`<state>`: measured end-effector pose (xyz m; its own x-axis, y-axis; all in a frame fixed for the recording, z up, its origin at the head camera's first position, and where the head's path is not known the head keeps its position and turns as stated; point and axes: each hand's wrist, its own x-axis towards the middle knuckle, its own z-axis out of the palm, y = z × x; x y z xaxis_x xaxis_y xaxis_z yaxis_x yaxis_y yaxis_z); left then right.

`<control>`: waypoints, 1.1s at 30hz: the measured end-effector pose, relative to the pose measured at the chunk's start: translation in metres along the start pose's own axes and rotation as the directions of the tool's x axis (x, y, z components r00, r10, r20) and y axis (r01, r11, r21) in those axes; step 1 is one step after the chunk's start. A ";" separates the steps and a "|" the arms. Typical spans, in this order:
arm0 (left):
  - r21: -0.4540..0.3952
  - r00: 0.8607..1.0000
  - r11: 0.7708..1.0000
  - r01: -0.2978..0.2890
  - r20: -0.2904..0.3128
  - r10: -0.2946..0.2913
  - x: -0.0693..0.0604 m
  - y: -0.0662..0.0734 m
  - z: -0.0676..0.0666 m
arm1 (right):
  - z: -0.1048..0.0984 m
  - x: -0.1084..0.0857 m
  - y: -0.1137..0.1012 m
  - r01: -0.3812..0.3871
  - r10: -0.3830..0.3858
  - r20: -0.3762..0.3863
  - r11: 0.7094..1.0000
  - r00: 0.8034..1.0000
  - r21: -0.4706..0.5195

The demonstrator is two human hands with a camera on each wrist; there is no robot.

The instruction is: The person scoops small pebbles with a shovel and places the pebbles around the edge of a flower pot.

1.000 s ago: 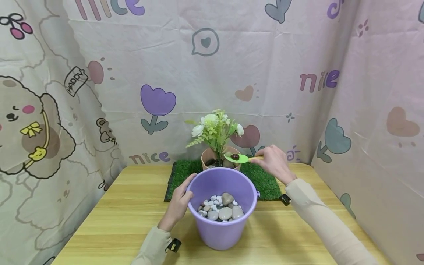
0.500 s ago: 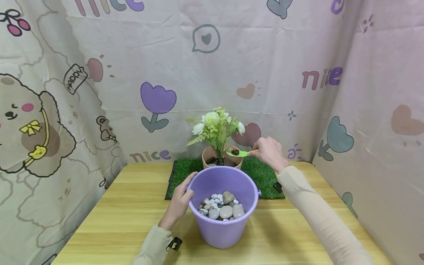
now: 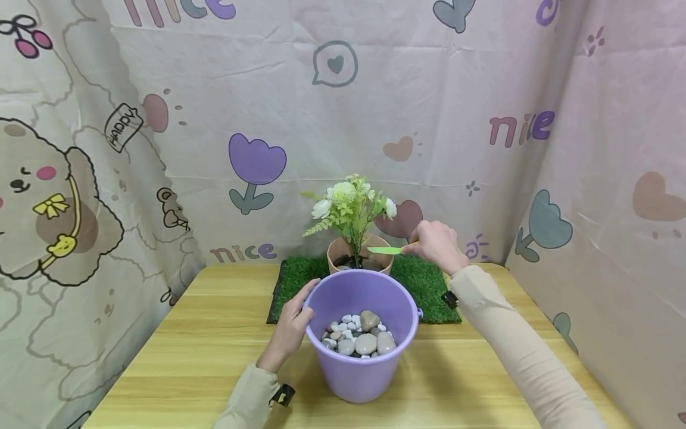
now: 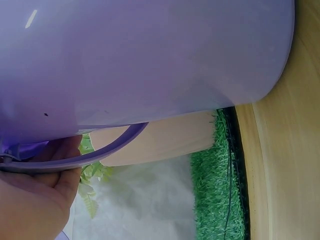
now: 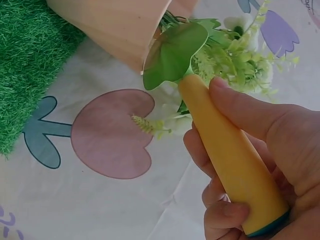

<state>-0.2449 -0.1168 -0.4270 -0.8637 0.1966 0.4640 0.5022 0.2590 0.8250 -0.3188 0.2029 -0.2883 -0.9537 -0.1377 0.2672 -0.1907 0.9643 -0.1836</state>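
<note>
My right hand (image 3: 436, 244) grips the yellow handle (image 5: 230, 155) of a small toy shovel. Its green blade (image 3: 384, 251) is turned nearly edge-on at the rim of a peach flower pot (image 5: 115, 30), and no stone shows on it. White and green flowers (image 3: 343, 193) stand in the pot among dark and pale stones. With my left hand (image 3: 289, 325) I hold the left rim of a purple bucket (image 3: 356, 381), thumb over the edge. In the left wrist view, fingers pass behind the bucket's handle (image 4: 115, 145). Grey and white stones (image 3: 366, 343) lie in the bucket.
The pot stands on a green turf mat (image 3: 429, 298) behind the bucket, which partly hides it. Both are on a wooden table (image 3: 203, 339). A printed cloth (image 3: 332, 119) hangs close behind and at both sides.
My right hand has moved slightly left and up, then the shovel blade tipped over. The dark red-brown stone on the blade is out of sight now. My left hand stays on the bucket.
</note>
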 end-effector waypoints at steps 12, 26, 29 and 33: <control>0.020 1.000 1.000 0.014 -0.008 -0.014 -0.001 -0.001 0.000 | 0.009 -0.011 0.009 0.067 -0.066 0.087 0.998 0.994 -0.012; 0.017 1.000 1.000 0.005 0.000 -0.005 0.001 0.001 0.000 | 0.033 -0.034 0.018 0.137 -0.134 -0.030 0.987 0.990 0.085; 0.016 1.000 1.000 0.007 0.000 -0.007 0.001 0.001 0.000 | 0.039 -0.039 0.015 0.162 -0.159 -0.047 0.983 0.986 0.088; 0.014 1.000 1.000 0.006 0.001 -0.006 0.001 0.001 0.000 | 0.045 -0.046 0.009 0.203 -0.198 -0.060 0.975 0.978 0.094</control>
<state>-0.2452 -0.1162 -0.4259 -0.8668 0.1956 0.4586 0.4973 0.2731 0.8235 -0.2872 0.2076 -0.3451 -0.8814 -0.3117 0.3549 -0.4012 0.8906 -0.2141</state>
